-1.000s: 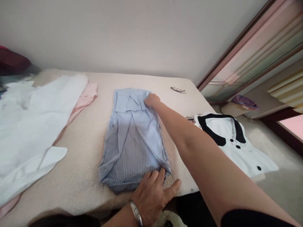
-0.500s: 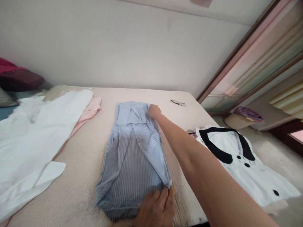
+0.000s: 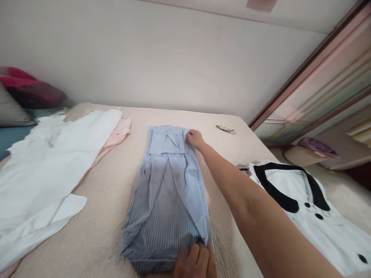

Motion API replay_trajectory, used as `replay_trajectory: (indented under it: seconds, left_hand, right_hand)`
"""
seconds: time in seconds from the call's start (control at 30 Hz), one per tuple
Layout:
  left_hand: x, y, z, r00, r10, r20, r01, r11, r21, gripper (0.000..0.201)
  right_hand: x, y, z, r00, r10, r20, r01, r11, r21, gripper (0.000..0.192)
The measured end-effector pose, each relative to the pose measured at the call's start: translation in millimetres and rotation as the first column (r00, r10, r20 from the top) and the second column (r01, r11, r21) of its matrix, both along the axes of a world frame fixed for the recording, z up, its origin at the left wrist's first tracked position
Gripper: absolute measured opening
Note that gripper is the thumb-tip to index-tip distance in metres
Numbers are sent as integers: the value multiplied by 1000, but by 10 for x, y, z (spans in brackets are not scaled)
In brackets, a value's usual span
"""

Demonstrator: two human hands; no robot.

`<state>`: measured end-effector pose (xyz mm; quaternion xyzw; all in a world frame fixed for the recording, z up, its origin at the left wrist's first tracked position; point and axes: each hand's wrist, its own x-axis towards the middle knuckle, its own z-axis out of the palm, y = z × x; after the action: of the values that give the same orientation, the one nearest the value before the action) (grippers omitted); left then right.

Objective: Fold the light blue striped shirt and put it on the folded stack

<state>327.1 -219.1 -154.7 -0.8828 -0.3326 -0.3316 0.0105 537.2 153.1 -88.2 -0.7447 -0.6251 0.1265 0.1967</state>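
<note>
A light-blue striped shirt (image 3: 171, 193) lies in the middle of the bed, with its sides folded inward into a long narrow shape. Near its far end a plain blue flap is creased into a triangle. My right hand (image 3: 194, 139) reaches across from the right and pinches the shirt's far right edge. Low in the view, my left hand (image 3: 197, 262) is closed on the near right corner of the same shirt, its fingers curled and the wrist cut off by the frame. What lies under its fingertips is hidden.
White garments (image 3: 58, 154) are spread on the left, over a pink one (image 3: 117, 135). A white top with black trim (image 3: 321, 227) lies at the right edge. Glasses (image 3: 226, 129) rest toward the back of the cream bedcover (image 3: 107, 204). Behind stands a wall (image 3: 145, 58).
The view has turned slightly left, so things sit further right. My left hand's fingers have curled in more at the near corner. My right hand stays at the shirt's far edge.
</note>
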Motion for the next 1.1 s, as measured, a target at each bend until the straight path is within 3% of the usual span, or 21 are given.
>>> replay_trajectory:
  seconds: [0.13, 0.23, 0.37, 0.5, 0.6, 0.7, 0.93, 1.03, 1.1]
  left_hand:
    - [-50, -34, -20, 999, 0, -54, -17, 952, -305, 13]
    - [-64, -10, -25, 995, -53, -81, 15, 912, -410, 6]
    - [-55, 62, 2, 988, -141, -61, 104, 908, -405, 11]
    - [-61, 108, 53, 978, -202, -59, 170, 924, -342, 10]
    - [-76, 119, 90, 971, -218, -100, 188, 951, -246, 9]
    - [-90, 122, 117, 970, -216, -112, 188, 957, -221, 12]
    - [-77, 106, 84, 970, -212, -115, 167, 935, -313, 5]
    - [-54, 79, -11, 974, -192, -121, 142, 931, -336, 3]
    - [-28, 53, -102, 980, -161, -118, 114, 938, -329, 5]
  right_hand:
    - [-142, -254, -133, 988, 140, 66, -143, 988, 50, 39]
    - [-200, -362, -152, 975, 197, 101, -202, 978, 46, 45]
    - [-201, -426, 135, 976, 181, 120, -181, 983, -10, 40]
    - [-507, -833, 412, 978, 107, 179, -113, 993, 26, 36]
    - [-912, -1252, 397, 942, 199, 269, -169, 977, -129, 36]
    - [-1192, -1465, 307, 912, 254, 322, -177, 952, -248, 28]
    - [-1253, -1425, 286, 918, 253, 305, -187, 955, -229, 29]
    - [-1205, -1331, 286, 920, 283, 270, -222, 946, -235, 31]
    - [-1112, -1150, 309, 936, 229, 268, -178, 963, -204, 40]
